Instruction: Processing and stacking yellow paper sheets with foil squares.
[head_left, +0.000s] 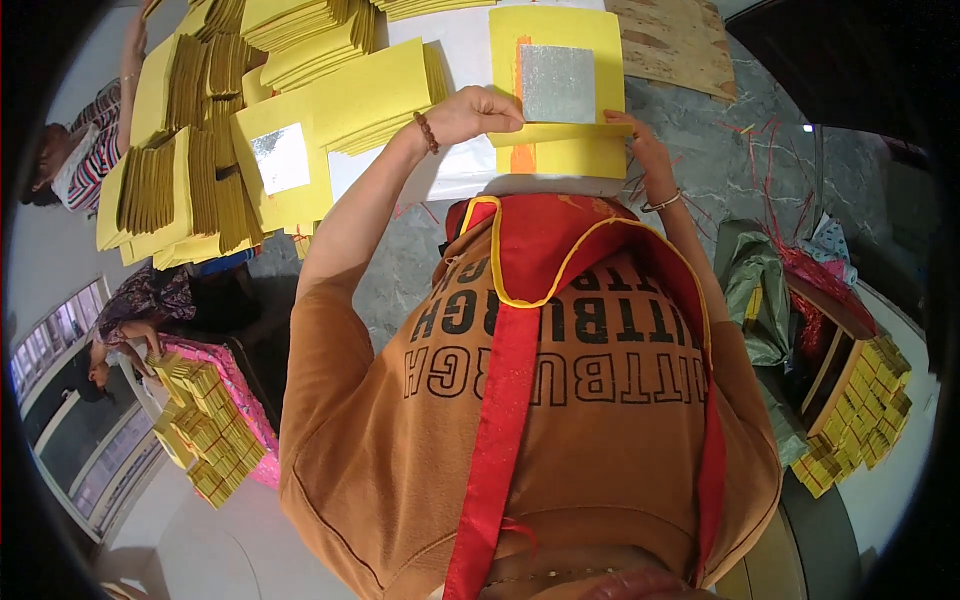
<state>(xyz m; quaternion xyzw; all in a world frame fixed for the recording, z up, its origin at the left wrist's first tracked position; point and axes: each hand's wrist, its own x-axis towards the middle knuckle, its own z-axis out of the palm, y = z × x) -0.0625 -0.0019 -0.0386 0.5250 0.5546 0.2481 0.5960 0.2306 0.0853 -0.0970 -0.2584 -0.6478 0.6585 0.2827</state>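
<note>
A yellow paper sheet (pixel 608 75) with an orange stripe and a silver foil square (pixel 557 84) lies on the white-covered table in front of me. Across it, just below the foil, runs a raised yellow fold or strip (pixel 565 132). My left hand (pixel 476 113), a beaded bracelet on its wrist, pinches the left end of this fold. At the opposite end my right hand (pixel 648 158) has its fingers closed on the paper edge, with a bangle at the wrist. Left of my left hand rest fanned yellow sheets (pixel 370 92) and one with a foil square (pixel 280 158).
Stacked yellow paper bundles (pixel 165 190) crowd the table's left side. Beyond them is another person (pixel 95 150); a second person (pixel 140 305) bends near bundles on a pink cover (pixel 245 400). At right stand a green plastic bag (pixel 750 280) and more yellow bundles (pixel 860 410).
</note>
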